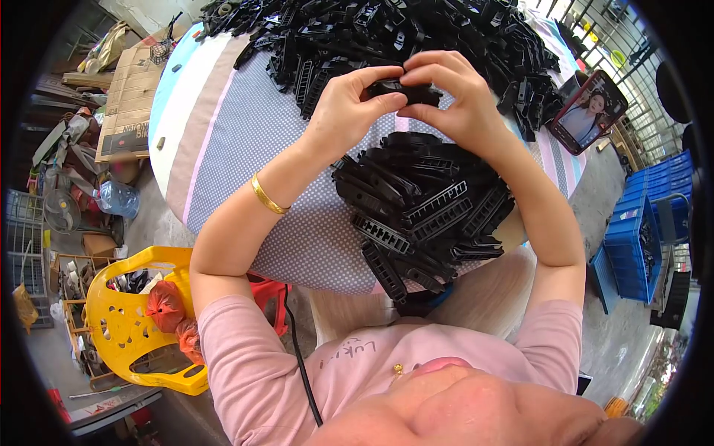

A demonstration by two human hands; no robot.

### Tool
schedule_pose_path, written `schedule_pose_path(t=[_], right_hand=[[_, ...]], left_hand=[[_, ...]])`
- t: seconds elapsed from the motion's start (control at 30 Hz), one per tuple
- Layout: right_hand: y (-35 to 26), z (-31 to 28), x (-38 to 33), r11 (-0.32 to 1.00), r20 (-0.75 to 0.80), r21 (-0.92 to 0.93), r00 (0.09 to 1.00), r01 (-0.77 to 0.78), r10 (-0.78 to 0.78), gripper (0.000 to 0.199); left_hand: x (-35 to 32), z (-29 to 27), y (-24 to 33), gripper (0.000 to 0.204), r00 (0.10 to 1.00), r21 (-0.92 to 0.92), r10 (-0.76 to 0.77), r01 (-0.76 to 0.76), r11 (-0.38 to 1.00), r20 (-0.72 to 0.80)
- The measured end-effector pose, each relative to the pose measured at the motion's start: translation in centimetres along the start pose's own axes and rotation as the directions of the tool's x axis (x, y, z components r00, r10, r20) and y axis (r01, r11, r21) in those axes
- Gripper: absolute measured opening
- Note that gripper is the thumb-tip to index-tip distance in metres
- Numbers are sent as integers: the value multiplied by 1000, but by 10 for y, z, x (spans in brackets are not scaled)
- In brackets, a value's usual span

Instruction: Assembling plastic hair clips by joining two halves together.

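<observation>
Between my two hands, above the table, is a black plastic part, partly covered by my fingers. My left hand pinches its left end between thumb and fingers. My right hand curls over the right end, its thumb and fingertips meeting the part. Just below my hands, at the table's near edge, lies a pile of long black plastic pieces with ladder-like slots. A much larger heap of similar black pieces spreads over the far side of the table.
The round table wears a striped, dotted cloth. A phone stands at its right edge. On the left are a yellow plastic chair with red bags and a cardboard box. Blue crates stand at right.
</observation>
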State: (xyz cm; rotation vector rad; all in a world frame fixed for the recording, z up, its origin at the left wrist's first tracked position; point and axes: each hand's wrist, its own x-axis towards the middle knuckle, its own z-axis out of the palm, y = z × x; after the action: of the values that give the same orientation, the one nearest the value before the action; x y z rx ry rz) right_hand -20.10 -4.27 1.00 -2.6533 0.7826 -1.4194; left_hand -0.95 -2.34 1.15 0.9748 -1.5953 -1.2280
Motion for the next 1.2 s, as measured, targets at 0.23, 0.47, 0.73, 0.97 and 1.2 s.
schedule_pose_path(t=[0.23, 0.47, 0.73, 0.97, 1.2], right_hand=[[6, -12, -3, 906, 337, 177, 889, -384, 311, 47], [-2, -15, -4, 973, 174, 21, 959, -229, 222, 32], [38, -45, 1, 871, 265, -47, 834, -489, 483, 39], [45, -40, -11, 572, 278, -753, 631, -325, 724, 40], [47, -31, -9, 804, 380, -139, 719, -578, 582, 41]], left_hand=[[-2, -3, 5, 37, 983, 435, 166, -182, 882, 73], [-3, -4, 3, 32, 928, 458, 362, -363, 812, 93], [-15, 5, 4, 31, 873, 478, 213, -428, 767, 439], [5, -33, 4, 46, 978, 961, 203, -11, 276, -47], [12, -59, -3, 47, 992, 985, -38, 125, 115, -122]])
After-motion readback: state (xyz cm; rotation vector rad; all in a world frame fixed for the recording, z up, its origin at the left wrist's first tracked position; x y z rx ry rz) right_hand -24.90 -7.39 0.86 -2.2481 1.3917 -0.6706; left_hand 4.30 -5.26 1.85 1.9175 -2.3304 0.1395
